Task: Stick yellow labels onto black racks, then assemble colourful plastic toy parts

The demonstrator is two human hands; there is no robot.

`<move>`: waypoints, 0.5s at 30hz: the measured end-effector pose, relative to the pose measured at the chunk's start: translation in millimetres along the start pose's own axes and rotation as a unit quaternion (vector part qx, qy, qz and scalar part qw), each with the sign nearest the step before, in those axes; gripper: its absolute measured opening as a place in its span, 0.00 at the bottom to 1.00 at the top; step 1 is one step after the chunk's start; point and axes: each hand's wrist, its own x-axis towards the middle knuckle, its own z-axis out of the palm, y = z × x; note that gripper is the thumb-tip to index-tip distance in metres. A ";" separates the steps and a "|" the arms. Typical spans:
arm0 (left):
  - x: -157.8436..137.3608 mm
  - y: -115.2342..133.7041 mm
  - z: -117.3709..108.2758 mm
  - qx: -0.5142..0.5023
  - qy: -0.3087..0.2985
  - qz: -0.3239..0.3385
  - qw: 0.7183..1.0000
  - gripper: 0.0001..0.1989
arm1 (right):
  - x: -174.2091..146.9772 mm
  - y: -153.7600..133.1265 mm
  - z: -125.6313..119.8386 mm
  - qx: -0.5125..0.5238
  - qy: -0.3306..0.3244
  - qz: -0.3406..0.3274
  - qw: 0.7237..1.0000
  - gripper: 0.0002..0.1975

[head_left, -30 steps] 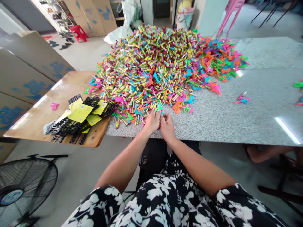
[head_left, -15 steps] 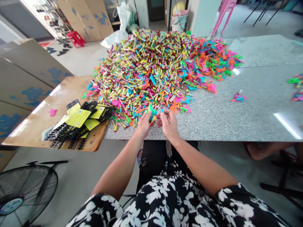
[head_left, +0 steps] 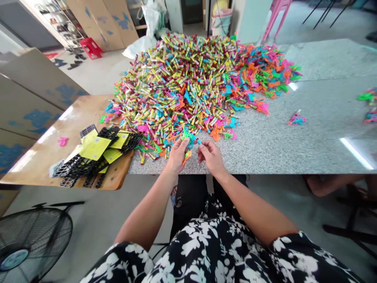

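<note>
My left hand (head_left: 176, 157) is closed around a few small plastic toy guns (head_left: 189, 135), green and blue at the top, with an orange and green part poking out below the fingers. Close beside it, my right hand (head_left: 213, 158) pinches a small blue tube with a red end (head_left: 198, 141) between thumb and fingertips. The tube's tip is near the blue toy gun; whether they touch I cannot tell. Just beyond both hands rises a large heap of small yellow-labelled tubes (head_left: 176, 82), with loose toy guns (head_left: 216, 131) along its front edge.
More coloured toy guns (head_left: 265, 74) are heaped at the right of the pile on the granite table (head_left: 324, 137). A small cluster (head_left: 297, 118) lies farther right. Black plastic racks with yellow cards (head_left: 96, 151) lie on the wooden board (head_left: 26, 167). A fan (head_left: 32, 239) stands lower left.
My right hand has shifted slightly, and the small tube at its fingertips now shows more clearly. The blue toy gun in my left hand is more exposed. The view has moved a little.
</note>
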 end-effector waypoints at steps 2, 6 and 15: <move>-1.2 2.3 2.1 0.014 -0.003 0.008 1.000 0.18 | 1.1 0.9 -2.7 0.022 -0.001 0.001 1.000 0.16; -2.0 5.1 4.3 0.043 0.008 0.021 0.999 0.19 | 1.7 4.4 -7.1 0.050 -0.014 0.002 0.999 0.14; -5.7 4.4 1.7 0.103 0.023 0.044 0.993 0.17 | 0.5 -11.8 -15.3 -0.078 -0.035 -0.009 0.996 0.14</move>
